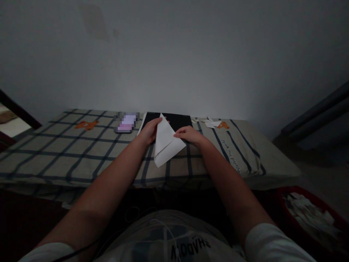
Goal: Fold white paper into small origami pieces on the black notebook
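Observation:
A white sheet of paper (167,140), folded to a point at its top, is held up between my hands in the middle of the head view. My left hand (150,130) grips its left edge near the tip, with some fingers hidden behind the sheet. On the other side, my right hand (188,134) pinches the right edge between thumb and fingers. A crease or fold edge slants across the lower part of the paper. Behind it lies a black board or pad (178,120), partly covered by the paper and my left hand.
The table wears a checked cloth (106,145) and stands against a pale wall. A phone with a blurred screen (127,122) lies to the left. White paper scraps (212,123) lie at the back right. A red bin (300,191) with crumpled paper stands below on the right.

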`<state>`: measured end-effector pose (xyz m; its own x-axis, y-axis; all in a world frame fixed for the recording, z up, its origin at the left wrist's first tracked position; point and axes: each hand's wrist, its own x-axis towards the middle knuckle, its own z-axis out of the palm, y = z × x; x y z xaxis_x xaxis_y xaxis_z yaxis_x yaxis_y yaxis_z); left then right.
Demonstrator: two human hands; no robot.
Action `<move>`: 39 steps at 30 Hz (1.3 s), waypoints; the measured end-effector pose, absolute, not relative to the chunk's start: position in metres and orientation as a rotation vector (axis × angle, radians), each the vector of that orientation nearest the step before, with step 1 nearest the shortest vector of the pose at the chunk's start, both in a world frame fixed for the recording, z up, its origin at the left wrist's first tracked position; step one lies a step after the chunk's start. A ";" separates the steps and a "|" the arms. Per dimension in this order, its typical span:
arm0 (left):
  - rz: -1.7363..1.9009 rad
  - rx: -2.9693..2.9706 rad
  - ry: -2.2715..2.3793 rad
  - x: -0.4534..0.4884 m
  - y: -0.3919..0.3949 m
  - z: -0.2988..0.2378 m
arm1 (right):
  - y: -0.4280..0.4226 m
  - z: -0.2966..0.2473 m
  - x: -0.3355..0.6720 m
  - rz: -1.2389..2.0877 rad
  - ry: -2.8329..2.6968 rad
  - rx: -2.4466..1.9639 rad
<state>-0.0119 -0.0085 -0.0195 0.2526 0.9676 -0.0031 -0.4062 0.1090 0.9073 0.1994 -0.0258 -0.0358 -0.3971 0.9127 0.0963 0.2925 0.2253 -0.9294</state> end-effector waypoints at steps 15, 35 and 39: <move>1.274 1.006 0.715 -0.013 -0.009 -0.020 | -0.027 -0.035 0.198 1.181 -1.805 -1.141; 1.370 0.956 0.877 -0.016 -0.008 -0.017 | -0.032 -0.032 0.191 1.273 -1.688 -1.128; 1.360 0.915 0.853 -0.017 -0.004 -0.019 | -0.033 -0.030 0.192 1.309 -1.662 -1.137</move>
<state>-0.0169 -0.0042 -0.0186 0.0385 0.9991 0.0204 -0.4164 -0.0025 0.9092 0.1919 -0.0334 -0.0304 -0.3487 0.9371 0.0178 0.2024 0.0938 -0.9748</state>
